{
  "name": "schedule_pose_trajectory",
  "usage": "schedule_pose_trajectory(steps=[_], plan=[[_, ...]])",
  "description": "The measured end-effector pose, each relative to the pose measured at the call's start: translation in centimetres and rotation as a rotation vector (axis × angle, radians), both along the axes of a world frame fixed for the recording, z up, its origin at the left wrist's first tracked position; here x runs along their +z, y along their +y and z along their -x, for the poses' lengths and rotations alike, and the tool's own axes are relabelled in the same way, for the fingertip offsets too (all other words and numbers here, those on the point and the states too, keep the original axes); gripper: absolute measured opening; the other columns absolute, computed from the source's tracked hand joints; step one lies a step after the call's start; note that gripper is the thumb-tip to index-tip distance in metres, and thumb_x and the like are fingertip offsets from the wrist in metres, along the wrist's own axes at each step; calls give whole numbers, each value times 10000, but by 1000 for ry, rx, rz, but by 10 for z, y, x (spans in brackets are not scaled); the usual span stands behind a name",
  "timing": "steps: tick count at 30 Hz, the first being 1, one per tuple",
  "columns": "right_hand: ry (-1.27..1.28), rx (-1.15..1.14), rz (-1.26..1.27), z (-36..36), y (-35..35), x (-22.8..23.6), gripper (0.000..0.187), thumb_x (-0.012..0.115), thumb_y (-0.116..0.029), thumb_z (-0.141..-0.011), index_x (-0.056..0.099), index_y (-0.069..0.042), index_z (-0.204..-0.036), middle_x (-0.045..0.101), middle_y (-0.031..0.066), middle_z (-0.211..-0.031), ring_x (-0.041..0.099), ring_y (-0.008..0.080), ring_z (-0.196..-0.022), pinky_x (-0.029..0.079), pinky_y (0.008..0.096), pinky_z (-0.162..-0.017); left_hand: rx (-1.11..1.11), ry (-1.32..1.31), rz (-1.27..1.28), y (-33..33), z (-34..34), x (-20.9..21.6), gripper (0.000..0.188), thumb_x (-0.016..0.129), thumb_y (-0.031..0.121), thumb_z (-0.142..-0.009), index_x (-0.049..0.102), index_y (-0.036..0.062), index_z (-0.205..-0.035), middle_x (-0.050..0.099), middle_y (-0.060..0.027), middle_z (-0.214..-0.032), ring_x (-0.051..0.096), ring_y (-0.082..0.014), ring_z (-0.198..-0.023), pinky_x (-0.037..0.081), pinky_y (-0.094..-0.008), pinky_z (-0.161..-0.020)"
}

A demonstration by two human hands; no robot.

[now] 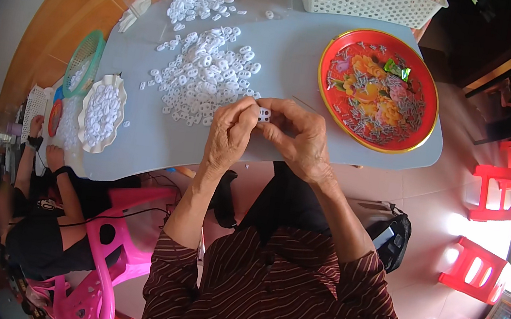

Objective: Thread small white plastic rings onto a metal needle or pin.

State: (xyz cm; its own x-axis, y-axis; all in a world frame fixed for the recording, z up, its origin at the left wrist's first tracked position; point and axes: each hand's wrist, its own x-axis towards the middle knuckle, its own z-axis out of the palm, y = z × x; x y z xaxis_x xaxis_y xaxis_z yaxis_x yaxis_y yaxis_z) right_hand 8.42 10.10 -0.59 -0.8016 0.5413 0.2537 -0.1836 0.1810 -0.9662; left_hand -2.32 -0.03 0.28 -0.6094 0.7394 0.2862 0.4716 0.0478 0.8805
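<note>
Both hands are busy: left hand (234, 126) and right hand (302, 133) pinch a small white piece (265, 115) between fingertips, above the near part of the worktop (298, 53). Whether the left fingers also hide a pin, cannot tell.

Risks, as judged: the piece is small and mostly covered, so a slack or off-line pinch could let it spring out. A drop straight down probably means the worktop; toward the body, the floor (424, 178). Left knuckles sit just beside the loose white heap (206, 66); a sideways sweep could scatter it. Right knuckles lie near the rim of the red tray (321, 90); a bump there might shift the loose metal pins (368, 113).

Edges: forearms cross the near edge. Tray reaches the right edge; overhang unclear. Best room is the bare strip ahead, between heap and tray, running up toward the white basket (365, 3).
</note>
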Motion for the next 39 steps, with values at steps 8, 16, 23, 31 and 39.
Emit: schedule_pose_trajectory(steps=[8, 16, 23, 31, 39], plan=[[-69, 23, 54, 0, -2, 6, 313, 690, -13, -750, 610, 4, -1052, 546, 29, -715, 523, 75, -646, 452, 232, -604, -6, 5, 26, -2, 0, 2, 170, 428, 140, -870, 456, -9, -793, 388, -104, -592, 361, -176, -526, 357, -315, -509], [-64, -73, -172, 0, -5, 8, 353, 699, 20, -699, 576, -13, -1027, 557, 72, -723, 553, 158, -627, 468, 287, -595, -19, 135, -21, 1, -5, 0, 132, 437, 82, -868, 433, -23, -788, 415, -135, -641, 417, -220, -549, 389, -336, -541], [-52, -46, -183, 1, -4, 7, 295, 677, 31, -712, 567, -4, -984, 570, 96, -736, 563, 168, -622, 456, 296, -580, -43, 13, 4, -2, -3, 0, 157, 425, 83, -861, 416, -21, -744, 379, -113, -635, 372, -192, -553, 374, -319, -532], [-100, -40, -147, -2, -6, 5, 261, 670, 28, -752, 572, 10, -994, 599, 65, -809, 571, 101, -710, 468, 253, -645, -76, 14, 5, -2, -2, 1, 157, 422, 84, -863, 410, -27, -753, 384, -117, -635, 365, -192, -544, 370, -321, -521], [-22, -89, -184, 0, -7, 3, 229, 673, 5, -755, 587, 12, -967, 611, 116, -741, 584, 149, -623, 462, 280, -576, -97, -9, 36, -3, -2, 1, 156, 413, 91, -868, 412, -24, -762, 382, -117, -635, 364, -199, -545, 369, -324, -525]])
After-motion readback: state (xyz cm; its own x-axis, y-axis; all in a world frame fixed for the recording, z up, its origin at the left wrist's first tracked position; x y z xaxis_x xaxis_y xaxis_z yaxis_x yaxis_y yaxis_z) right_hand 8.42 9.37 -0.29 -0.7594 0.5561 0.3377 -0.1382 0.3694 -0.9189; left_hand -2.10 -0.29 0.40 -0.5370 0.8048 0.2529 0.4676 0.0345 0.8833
